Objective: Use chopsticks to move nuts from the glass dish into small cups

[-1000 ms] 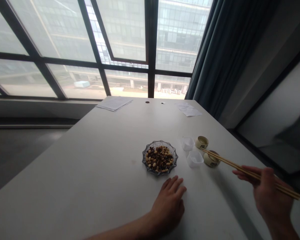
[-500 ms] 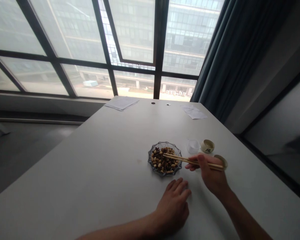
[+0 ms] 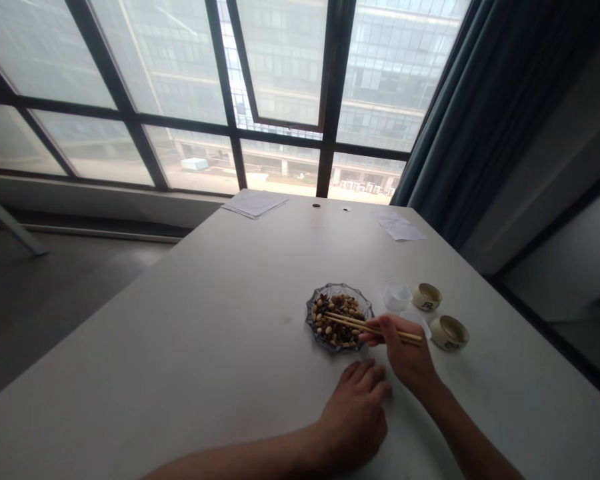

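Figure: the right hand (image 3: 403, 353), nearer the glass dish (image 3: 337, 288), pinched wooden chopsticks (image 3: 380, 329) lying lengthwise leftward, tips over mixed nuts (image 3: 321, 328) in the dish. The left hand (image 3: 357, 417) lay spread on the white table (image 3: 180, 333), just below the dish.
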A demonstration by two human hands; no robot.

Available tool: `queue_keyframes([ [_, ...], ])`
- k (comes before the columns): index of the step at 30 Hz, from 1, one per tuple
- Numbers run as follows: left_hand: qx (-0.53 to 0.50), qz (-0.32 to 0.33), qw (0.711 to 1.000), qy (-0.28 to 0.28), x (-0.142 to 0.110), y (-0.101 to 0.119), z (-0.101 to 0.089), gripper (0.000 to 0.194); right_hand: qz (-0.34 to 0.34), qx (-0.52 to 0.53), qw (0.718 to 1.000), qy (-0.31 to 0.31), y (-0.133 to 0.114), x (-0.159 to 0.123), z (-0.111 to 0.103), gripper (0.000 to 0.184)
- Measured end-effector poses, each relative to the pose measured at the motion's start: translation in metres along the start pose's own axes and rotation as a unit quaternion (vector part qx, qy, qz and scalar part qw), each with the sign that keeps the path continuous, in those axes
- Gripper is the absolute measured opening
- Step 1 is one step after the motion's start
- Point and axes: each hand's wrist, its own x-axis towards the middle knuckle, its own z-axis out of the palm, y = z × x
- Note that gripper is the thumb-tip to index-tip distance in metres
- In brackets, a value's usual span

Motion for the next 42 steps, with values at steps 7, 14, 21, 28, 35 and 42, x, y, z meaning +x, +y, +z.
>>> queue_keyframes([
  [7,0.003,-0.008,1.0,-0.007,0.0,0.001,0.0,0.036,-0.018,-0.005,0.999,0.045,0.006,-0.005,-0.004,0.054],
  [14,0.02,-0.02,0.999,-0.02,-0.001,-0.001,0.006,0.043,-0.044,-0.018,0.992,0.116,-0.011,-0.017,-0.033,0.046],
  [21,0.016,-0.017,1.0,-0.015,-0.001,-0.003,0.005,0.04,-0.039,-0.009,0.998,0.042,-0.011,-0.017,-0.02,0.05],
  [28,0.014,-0.014,1.0,-0.018,0.0,0.001,0.0,0.04,-0.01,-0.024,1.0,-0.009,-0.001,-0.006,-0.005,0.055],
  [35,0.009,-0.007,1.0,-0.006,0.0,0.0,0.001,0.033,-0.032,-0.055,0.996,-0.066,-0.005,0.004,-0.009,0.048],
  [42,0.006,-0.001,1.0,0.01,0.001,-0.001,0.002,0.035,-0.072,-0.096,0.987,-0.11,-0.009,0.005,-0.004,0.045],
])
